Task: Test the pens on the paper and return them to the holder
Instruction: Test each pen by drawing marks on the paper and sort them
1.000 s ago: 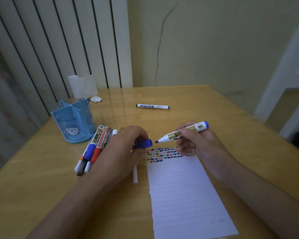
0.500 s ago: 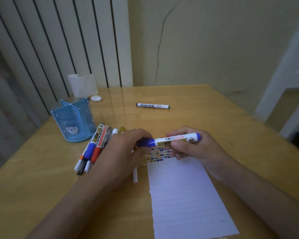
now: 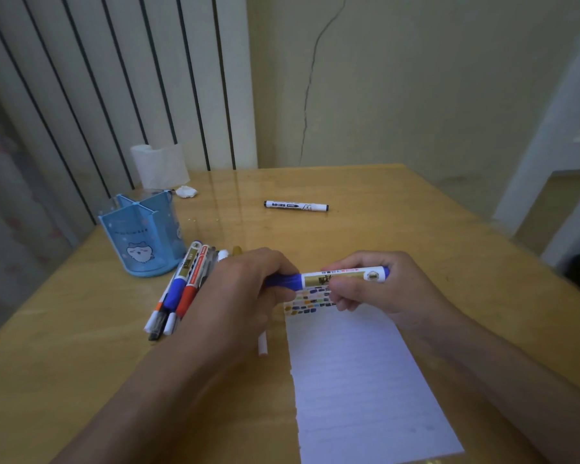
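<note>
Blue marker (image 3: 344,277), level above the paper (image 3: 359,380): left hand (image 3: 245,289) pinches its cap, right hand (image 3: 375,289) grips the barrel; press cap straight home, then return to holder (image 3: 141,236).

We're in a home room, prob. a bedroom or study. We see a wooden tabletop (image 3: 399,209) w/ a tissue roll (image 3: 159,165), a cracked painted wall (image 3: 416,78) and a ribbed white panel (image 3: 114,78) behind.
</note>
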The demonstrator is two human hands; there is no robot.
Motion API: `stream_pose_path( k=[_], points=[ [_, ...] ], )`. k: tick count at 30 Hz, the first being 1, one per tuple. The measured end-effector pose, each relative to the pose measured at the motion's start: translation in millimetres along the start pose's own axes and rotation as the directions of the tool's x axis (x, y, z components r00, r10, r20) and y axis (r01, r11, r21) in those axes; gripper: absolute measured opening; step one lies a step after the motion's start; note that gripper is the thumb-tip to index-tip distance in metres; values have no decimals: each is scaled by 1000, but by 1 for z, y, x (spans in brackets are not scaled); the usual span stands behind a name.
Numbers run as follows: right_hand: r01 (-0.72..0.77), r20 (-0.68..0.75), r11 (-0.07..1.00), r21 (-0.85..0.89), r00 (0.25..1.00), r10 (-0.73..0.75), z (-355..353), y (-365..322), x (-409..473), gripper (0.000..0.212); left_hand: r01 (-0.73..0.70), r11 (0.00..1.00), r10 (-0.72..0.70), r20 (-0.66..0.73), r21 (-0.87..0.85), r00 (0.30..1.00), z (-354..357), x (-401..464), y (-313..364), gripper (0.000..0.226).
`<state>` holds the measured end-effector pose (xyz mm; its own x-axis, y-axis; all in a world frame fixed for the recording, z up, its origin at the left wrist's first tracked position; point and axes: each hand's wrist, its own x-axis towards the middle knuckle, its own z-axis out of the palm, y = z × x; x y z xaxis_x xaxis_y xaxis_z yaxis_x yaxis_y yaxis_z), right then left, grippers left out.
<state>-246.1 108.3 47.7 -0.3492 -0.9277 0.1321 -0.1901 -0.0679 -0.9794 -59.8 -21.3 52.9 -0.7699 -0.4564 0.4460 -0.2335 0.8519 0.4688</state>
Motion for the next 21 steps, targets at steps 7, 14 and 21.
stream_pose_path(
  k=[7, 14, 21],
  points=[
    [-15, 101, 999, -40, 995, 19, 5, -3, 2, 24, -99, 993, 94, 76, 67, 993, 1, -2, 1, 21],
    [-42, 23, 998, -40, 999, 43, 3, 4, 7, 49, -81, 975, 54, 133, 205, 990, -1, -2, -4, 31],
    [-35, -75, 987, -154, 997, 23, -8, 14, 14, 15, 326, 884, -348, 6, 336, 938, -31, 2, -26, 16]
  ],
)
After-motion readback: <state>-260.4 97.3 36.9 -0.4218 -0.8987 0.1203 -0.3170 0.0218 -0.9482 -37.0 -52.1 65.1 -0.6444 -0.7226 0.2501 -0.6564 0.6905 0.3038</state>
